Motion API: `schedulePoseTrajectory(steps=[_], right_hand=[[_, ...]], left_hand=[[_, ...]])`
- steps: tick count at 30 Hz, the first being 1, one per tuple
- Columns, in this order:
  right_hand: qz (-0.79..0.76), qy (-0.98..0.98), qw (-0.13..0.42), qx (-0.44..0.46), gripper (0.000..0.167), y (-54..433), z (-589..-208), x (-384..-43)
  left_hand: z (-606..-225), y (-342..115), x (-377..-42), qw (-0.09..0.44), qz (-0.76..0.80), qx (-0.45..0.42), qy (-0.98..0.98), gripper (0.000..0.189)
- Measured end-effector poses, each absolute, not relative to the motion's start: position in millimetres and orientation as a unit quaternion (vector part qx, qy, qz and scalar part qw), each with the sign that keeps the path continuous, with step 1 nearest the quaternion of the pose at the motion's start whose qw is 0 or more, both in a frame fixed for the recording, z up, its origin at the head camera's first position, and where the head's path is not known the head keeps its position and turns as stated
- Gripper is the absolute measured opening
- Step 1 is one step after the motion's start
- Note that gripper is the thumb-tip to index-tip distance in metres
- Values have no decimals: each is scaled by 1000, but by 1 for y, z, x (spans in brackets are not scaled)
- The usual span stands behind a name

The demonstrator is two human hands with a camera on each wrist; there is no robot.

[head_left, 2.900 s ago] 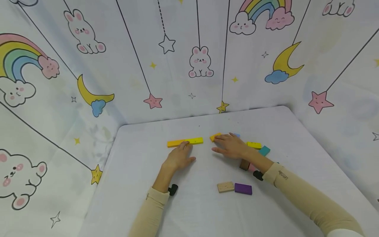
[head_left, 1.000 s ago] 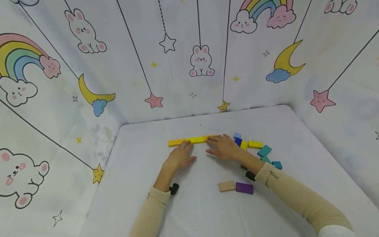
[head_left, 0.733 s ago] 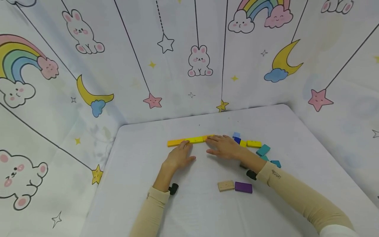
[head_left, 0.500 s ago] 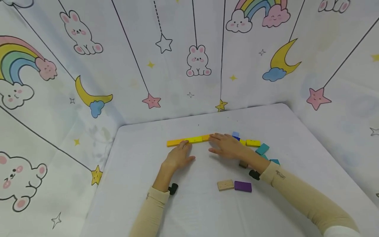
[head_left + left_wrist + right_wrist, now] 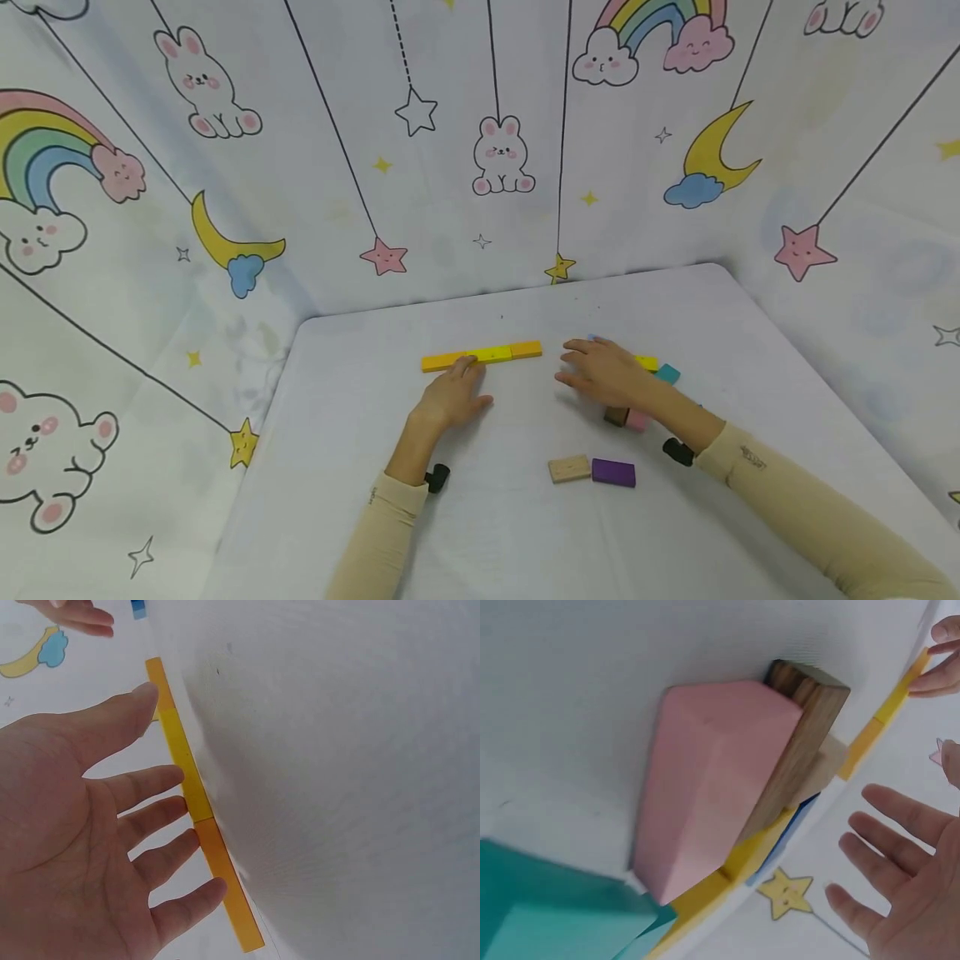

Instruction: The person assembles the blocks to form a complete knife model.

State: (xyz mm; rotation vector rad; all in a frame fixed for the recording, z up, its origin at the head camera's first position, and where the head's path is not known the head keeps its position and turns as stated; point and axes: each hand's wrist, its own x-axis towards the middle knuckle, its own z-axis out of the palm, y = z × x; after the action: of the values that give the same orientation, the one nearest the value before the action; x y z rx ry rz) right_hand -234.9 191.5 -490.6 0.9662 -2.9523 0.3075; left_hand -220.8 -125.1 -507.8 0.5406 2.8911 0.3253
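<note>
Three flat blocks lie end to end in a row at the back of the table: an orange block, a yellow block and another orange block. My left hand has its fingertips against the row's near side, fingers extended, as the left wrist view also shows with the yellow block. To the right of the row, apart from it, my right hand hovers with spread fingers and holds nothing. It partly hides a cluster of blocks, among them a yellow block and a teal block.
A dark brown block and a pink block sit below my right wrist. Nearer the front, a pale wooden block lies beside a purple block. A printed cloth rises behind the white table.
My right hand has brought the second orange block left against the yellow one, let go and drawn back to the right. My left hand has stayed at the row.
</note>
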Motion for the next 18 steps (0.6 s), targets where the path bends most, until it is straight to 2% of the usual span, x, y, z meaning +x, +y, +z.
schedulePoseTrajectory(steps=[18], right_hand=[[110, -946, 30, 302, 46, 241, -500, -228]], left_hand=[[-500, -127, -217, 85, 111, 185, 973, 69]])
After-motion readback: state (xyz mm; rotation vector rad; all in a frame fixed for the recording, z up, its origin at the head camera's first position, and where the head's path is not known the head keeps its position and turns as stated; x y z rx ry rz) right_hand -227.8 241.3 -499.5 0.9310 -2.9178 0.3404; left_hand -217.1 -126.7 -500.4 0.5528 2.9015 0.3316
